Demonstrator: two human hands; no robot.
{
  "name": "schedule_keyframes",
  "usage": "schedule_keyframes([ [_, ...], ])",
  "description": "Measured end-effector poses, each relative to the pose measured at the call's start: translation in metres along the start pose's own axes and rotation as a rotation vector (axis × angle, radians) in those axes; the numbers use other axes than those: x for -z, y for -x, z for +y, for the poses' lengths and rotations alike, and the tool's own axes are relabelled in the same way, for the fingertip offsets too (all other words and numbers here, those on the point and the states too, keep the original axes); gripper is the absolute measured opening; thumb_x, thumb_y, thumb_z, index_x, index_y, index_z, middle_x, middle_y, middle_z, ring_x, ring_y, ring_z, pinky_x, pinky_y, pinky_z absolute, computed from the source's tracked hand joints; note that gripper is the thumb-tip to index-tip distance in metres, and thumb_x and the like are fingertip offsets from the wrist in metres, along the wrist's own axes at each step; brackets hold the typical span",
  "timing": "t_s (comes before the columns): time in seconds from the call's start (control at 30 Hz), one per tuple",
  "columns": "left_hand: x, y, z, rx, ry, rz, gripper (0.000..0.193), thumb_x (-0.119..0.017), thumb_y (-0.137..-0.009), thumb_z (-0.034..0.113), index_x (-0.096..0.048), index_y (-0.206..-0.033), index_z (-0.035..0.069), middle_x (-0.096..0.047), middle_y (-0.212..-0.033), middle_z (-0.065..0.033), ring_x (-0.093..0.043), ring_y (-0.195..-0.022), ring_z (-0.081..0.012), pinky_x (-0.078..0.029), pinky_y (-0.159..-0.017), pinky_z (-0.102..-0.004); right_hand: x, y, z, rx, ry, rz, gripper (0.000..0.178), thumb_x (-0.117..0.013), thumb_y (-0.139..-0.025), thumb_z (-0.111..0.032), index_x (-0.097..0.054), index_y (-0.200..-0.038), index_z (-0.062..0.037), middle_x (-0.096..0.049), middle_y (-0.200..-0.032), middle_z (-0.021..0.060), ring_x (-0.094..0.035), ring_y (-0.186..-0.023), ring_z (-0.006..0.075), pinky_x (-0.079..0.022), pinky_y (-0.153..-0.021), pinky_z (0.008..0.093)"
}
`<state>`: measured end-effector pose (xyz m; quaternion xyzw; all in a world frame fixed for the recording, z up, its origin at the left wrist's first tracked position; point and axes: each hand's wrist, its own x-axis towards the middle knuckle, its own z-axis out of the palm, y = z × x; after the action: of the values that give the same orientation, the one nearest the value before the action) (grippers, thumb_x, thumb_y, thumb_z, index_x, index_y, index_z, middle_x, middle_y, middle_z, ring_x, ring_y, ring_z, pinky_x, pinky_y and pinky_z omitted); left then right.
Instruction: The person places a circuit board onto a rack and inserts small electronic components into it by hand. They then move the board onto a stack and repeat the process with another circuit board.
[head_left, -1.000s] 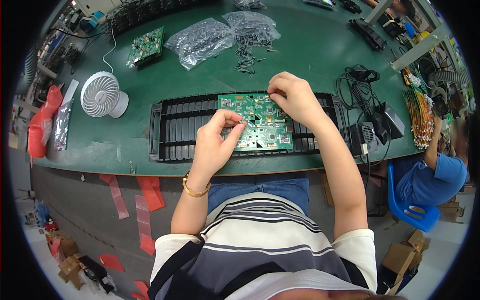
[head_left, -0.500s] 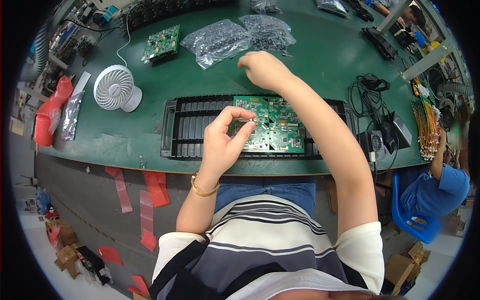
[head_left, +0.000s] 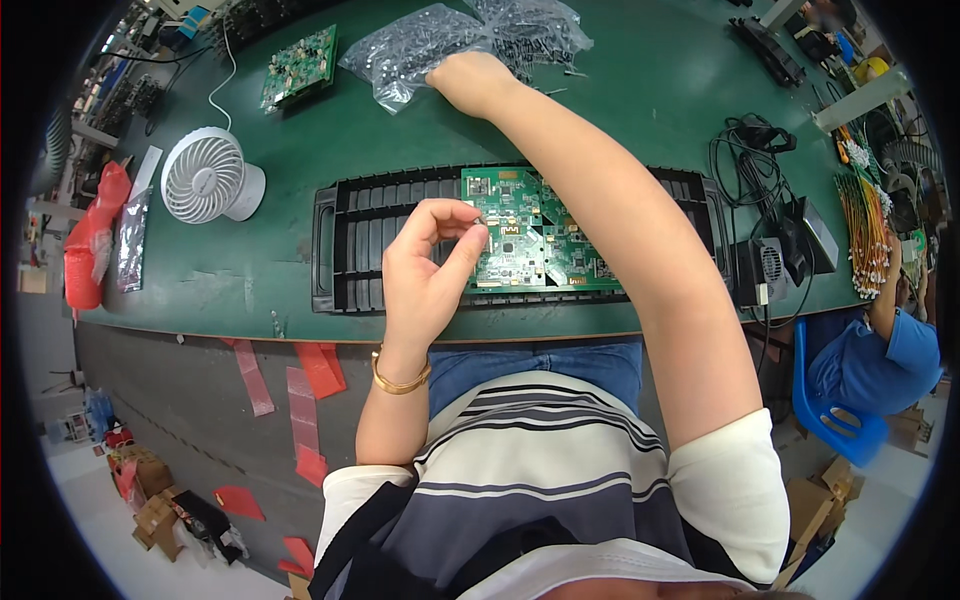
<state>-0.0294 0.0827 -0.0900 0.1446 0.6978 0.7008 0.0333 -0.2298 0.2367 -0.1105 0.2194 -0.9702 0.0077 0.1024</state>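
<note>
My left hand (head_left: 428, 268) is closed in a pinch over the left part of a green circuit board (head_left: 512, 262). A small metallic part (head_left: 479, 221) shows between its thumb and forefinger, too small to name. The board lies across a black ribbed tray (head_left: 385, 236). My right hand (head_left: 476, 84) is stretched far forward, at the near edge of a clear plastic bag (head_left: 412, 50) of small dark parts. Its fingers curl down and are mostly hidden, so what they hold cannot be seen. My right forearm covers part of the board's right side.
A white fan (head_left: 205, 178) and another green circuit board (head_left: 302, 66) stand left of the bags. Black cables with an adapter (head_left: 768, 262) lie right of the tray. Red bubble wrap (head_left: 92, 240) sits at the left edge. A person in blue (head_left: 872, 355) sits at the right.
My right hand has moved forward and left, from the bare table to the plastic bag. My left hand has shifted slightly left over the board, still pinching. The view has shifted a little.
</note>
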Motion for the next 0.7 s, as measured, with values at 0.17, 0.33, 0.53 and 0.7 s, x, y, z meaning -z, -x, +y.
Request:
schedule_keyframes([
  [0.17, -0.001, 0.000, -0.001, 0.005, -0.038, 0.003, 0.015, -0.065, -0.082, -0.002, -0.062, -0.096, 0.000, -0.065, -0.088, -0.0051, -0.058, -0.080, -0.0111, -0.047, -0.075, -0.0220, 0.005, 0.003, -0.002, 0.053, 0.098, 0.031, 0.014, -0.053, -0.082, -0.013, -0.066, -0.085, -0.0071, -0.069, -0.089, 0.0121, -0.065, -0.077, 0.0365, -0.052, -0.070, 0.0453],
  [0.33, -0.001, 0.005, 0.009, -0.060, -0.236, -0.127, 0.014, -0.067, -0.079, -0.002, -0.063, -0.093, 0.001, -0.066, -0.083, -0.0036, -0.058, -0.076, -0.0108, -0.047, -0.070, -0.0215, 0.030, 0.020, -0.010, 0.069, 0.057, 0.308, 0.010, -0.058, -0.078, -0.008, -0.066, -0.084, -0.0061, -0.066, -0.086, 0.0088, -0.062, -0.069, 0.0302, -0.051, -0.064, 0.0383],
  [0.53, -0.006, 0.009, 0.008, -0.084, -0.337, -0.096, 0.015, -0.069, -0.077, -0.001, -0.066, -0.092, 0.002, -0.067, -0.080, -0.0029, -0.058, -0.071, -0.0116, -0.045, -0.064, -0.0217, 0.092, 0.074, -0.040, 0.052, -0.279, 0.505, 0.006, -0.061, -0.070, -0.006, -0.066, -0.072, -0.0033, -0.062, -0.078, 0.0098, -0.062, -0.066, 0.0313, -0.051, -0.059, 0.0387],
  [0.7, -0.003, 0.016, 0.006, -0.089, -0.349, -0.085, 0.016, -0.069, -0.077, 0.000, -0.069, -0.093, 0.003, -0.069, -0.082, -0.0030, -0.059, -0.070, -0.0121, -0.045, -0.063, -0.0227, 0.131, 0.164, -0.064, -0.090, -0.551, 0.573, 0.017, -0.060, -0.070, 0.006, -0.065, -0.083, -0.0031, -0.060, -0.084, 0.0031, -0.052, -0.063, 0.0132, -0.043, -0.058, 0.0241],
])
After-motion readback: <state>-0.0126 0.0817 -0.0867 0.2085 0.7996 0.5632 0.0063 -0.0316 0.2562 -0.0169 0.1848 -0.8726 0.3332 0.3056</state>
